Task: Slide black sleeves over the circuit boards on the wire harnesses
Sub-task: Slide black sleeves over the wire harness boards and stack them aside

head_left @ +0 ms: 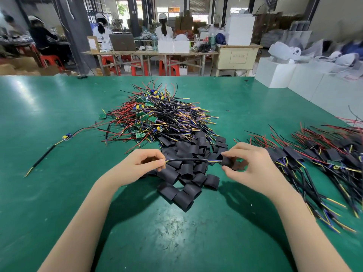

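Note:
My left hand [144,163] pinches the yellow-tipped end of a black cable [186,160] that runs level toward the right. My right hand [247,161] pinches a black sleeve [227,161] round the cable's other end, where purple and yellow wires enter it. Whether a circuit board is inside the sleeve is hidden. Below both hands lies a heap of loose black sleeves [188,177]. Behind it sits a tangled pile of wire harnesses with green circuit boards [155,116].
The green table [59,107] carries a row of sleeved harnesses [322,161] at the right and a single harness [64,137] at the left. White boxes [294,75] stand at the right edge. People work at benches beyond the far edge.

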